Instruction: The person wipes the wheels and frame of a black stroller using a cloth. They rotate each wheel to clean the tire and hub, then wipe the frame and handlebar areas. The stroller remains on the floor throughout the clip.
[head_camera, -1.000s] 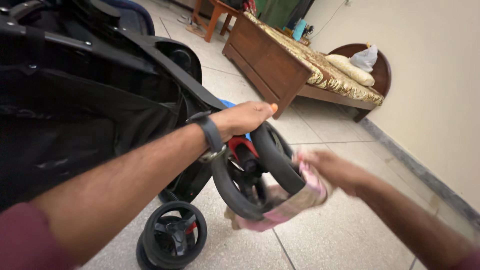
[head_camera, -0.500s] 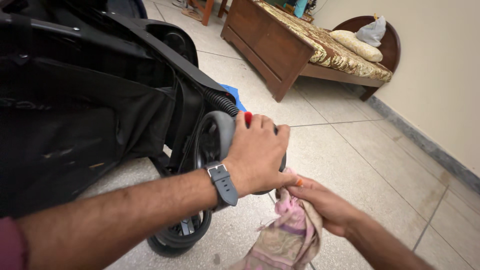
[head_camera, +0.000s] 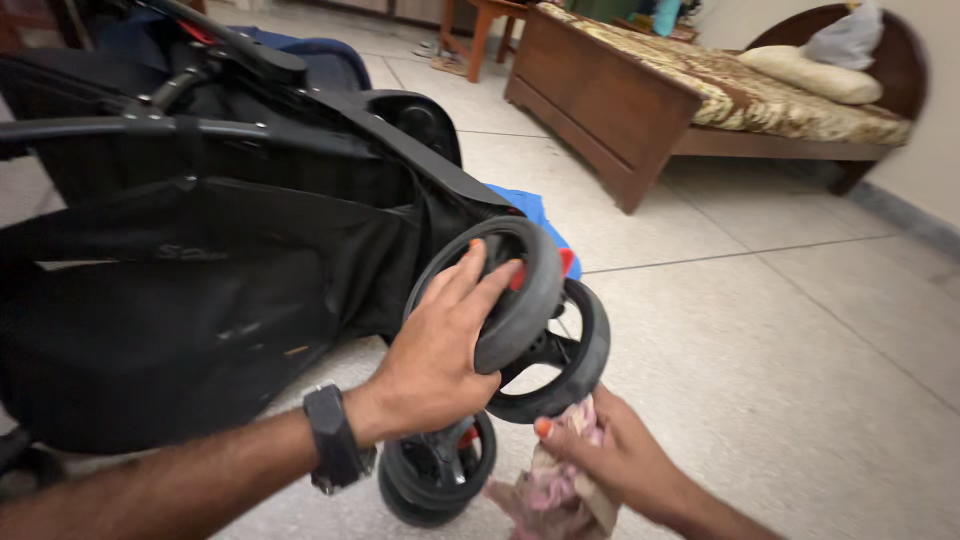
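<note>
The wheel (head_camera: 520, 290) is dark grey and sits near the middle of the frame, at the front of a black stroller (head_camera: 200, 260) that is tipped over on the floor (head_camera: 780, 350). A second wheel (head_camera: 570, 350) sits right beside it, a bit lower and to the right (the two make a pair), and a third wheel (head_camera: 435, 475) is down near the bottom middle.

The left hand (head_camera: 440, 345) comes up from the lower left. Its palm and fingers are wrapped over the top wheel, holding it steady. A dark watch (head_camera: 330, 450) is on that wrist.

The right hand (head_camera: 600, 455) is at the bottom, just under the second wheel. It is closed around a bunched pink cloth (head_camera: 545, 495), which is close under the tyre, though I cannot tell if it touches.

This looks like the wiping step: one hand keeps the wheel from turning and the other brings the cloth up. The next move would need the cloth pressed flat on the tyre while the top hand keeps a firm hold, so the wheel does not spin away.

Further out, a blue cloth (head_camera: 530, 215) lies behind the wheels, and a wooden bed (head_camera: 620, 110) stands in the upper right.
</note>
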